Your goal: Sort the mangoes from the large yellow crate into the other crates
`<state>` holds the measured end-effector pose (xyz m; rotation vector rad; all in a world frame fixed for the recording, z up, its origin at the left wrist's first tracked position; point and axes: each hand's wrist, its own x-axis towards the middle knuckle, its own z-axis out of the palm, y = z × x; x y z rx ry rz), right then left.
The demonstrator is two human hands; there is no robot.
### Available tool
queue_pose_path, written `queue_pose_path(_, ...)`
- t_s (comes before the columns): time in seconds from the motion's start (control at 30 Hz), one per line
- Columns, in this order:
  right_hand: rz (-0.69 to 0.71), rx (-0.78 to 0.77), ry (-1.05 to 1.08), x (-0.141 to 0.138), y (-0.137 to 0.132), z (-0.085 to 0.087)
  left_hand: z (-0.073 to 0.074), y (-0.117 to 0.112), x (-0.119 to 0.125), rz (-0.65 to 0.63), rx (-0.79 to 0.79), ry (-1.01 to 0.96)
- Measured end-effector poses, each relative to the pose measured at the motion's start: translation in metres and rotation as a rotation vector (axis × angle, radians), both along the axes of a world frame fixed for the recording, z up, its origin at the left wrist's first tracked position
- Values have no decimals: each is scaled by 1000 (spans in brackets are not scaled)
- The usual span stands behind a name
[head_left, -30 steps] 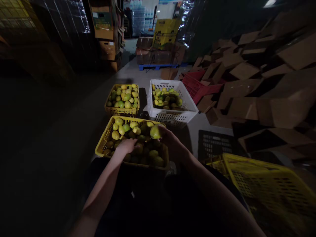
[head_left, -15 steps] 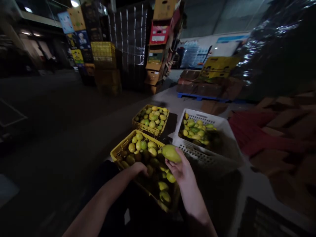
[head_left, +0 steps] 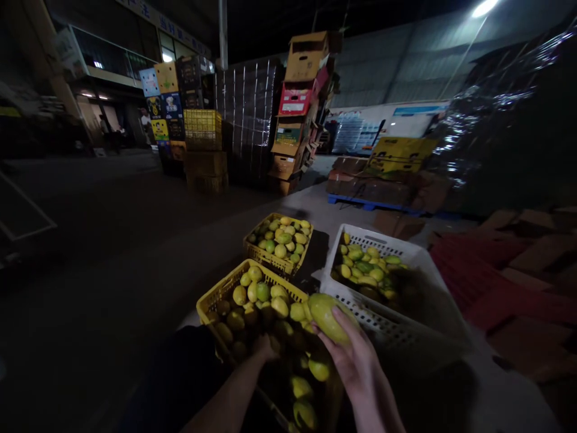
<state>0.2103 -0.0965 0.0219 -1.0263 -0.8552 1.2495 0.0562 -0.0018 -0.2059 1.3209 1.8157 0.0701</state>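
My right hand (head_left: pixel 354 355) is closed around a large yellow-green oval fruit (head_left: pixel 331 316), held above the right side of the near yellow crate (head_left: pixel 208 299). I cannot tell the fruit's kind. Down inside that crate, my left hand (head_left: pixel 264 347) reaches among the fruit; its fingers are lost in shadow, and what they touch does not show. Rounded yellow and green fruits (head_left: pixel 279 307) lie around it, brighter toward the far end.
Another yellow crate (head_left: pixel 270 260) of similar fruit stands just beyond. At right, a white crate (head_left: pixel 424 264) holds more fruit. Flattened cardboard (head_left: pixel 532 282) lies farther right. Behind are stacked cartons (head_left: pixel 295 99), a blue pallet (head_left: pixel 369 205) and a wrapped stack (head_left: pixel 247 114).
The view has tilted up, so the crates sit lower in the picture. My right hand, with the oval fruit, appears nearer and larger. My left hand remains inside the near crate.
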Motion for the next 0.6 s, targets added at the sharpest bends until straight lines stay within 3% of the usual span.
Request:
queue_pose_path(0.1, -103, -155, 121, -9, 18, 9, -11, 3, -6, -4, 8, 39)
queue_pose_path(0.23, -56, -289, 275, -22, 40, 20, -12, -3, -26, -29, -21, 103)
queue_pose_path(0.37, -70, -317, 323, -22, 39, 24, -6, -8, -48, -109, -45, 153)
queue_pose_path(0.6, 12, -280, 253, -8, 49, 12, 3, -5, -68, -314, 53, 196)
